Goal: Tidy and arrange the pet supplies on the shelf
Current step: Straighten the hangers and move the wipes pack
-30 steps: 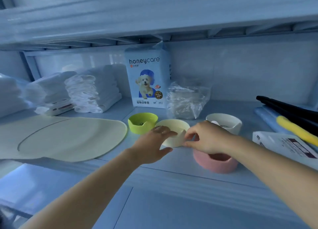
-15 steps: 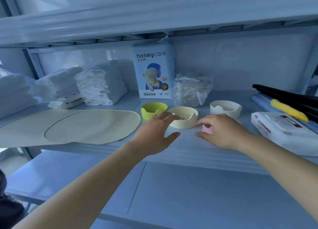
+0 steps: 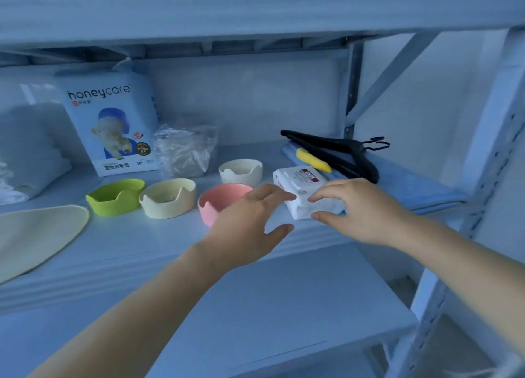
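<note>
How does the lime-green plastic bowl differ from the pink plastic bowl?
Colour: the lime-green plastic bowl against the pink plastic bowl. Place: the green one ends the row on the left; the pink one sits right, near the white wipes pack the right hand pinches. View: green shows whole; the left hand hides part of pink. Both stand upright with ear-shaped rims.

green bowl [image 3: 115,196], pink bowl [image 3: 220,201], blk hanger [image 3: 335,153]

Wipes pack [image 3: 298,180] right of bowl row [image 3: 167,198]; hangers [image 3: 335,150] behind pack.
</note>
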`<state>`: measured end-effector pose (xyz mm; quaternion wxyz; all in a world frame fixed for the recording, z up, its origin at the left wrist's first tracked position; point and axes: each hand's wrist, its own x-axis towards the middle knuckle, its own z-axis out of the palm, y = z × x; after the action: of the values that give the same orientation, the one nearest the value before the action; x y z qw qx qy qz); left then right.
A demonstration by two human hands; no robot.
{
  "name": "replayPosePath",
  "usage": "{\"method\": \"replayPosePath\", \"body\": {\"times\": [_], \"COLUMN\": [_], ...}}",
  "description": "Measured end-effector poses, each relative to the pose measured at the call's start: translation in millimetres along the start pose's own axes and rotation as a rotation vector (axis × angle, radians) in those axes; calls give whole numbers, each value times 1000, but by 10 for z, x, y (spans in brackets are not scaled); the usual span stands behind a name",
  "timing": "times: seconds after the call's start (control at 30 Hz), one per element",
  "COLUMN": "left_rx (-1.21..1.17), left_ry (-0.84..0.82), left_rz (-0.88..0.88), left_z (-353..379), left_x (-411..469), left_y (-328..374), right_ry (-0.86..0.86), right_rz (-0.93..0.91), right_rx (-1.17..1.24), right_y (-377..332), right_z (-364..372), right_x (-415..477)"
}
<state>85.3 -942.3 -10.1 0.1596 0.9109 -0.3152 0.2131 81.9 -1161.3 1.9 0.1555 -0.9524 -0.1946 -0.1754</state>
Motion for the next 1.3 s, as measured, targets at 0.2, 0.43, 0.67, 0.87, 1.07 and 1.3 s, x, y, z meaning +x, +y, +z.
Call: {"method": "replayPosePath", "body": {"times": [0.2,0.43,0.67,0.87,1.07,1.3], "left_rx": [-108,-124,21,-12,1,-3], "left_ry": [-18,79,127,144,151,170], "left_rz": [43,-53,-270,-313,-323,-345], "left_z": [546,1191,1663,1705,1760,1800], "left_x": [577,1069,1218,1292,1379,1405], "left_y": [677,1283,1503,1542,1558,1580], "right_ry": [57,75,-89,17,106,188], "right_rz": [20,-12,-90,-152,-155,-142], "right_rx": [52,68,-88,-94,-65,-11], "right_y": [905,1889,2454,2639,2737,2795], "right_z": [-322,-292,-126,36,76,130], "right_x": [-338,-515,-464,-433,-375,-366]}}
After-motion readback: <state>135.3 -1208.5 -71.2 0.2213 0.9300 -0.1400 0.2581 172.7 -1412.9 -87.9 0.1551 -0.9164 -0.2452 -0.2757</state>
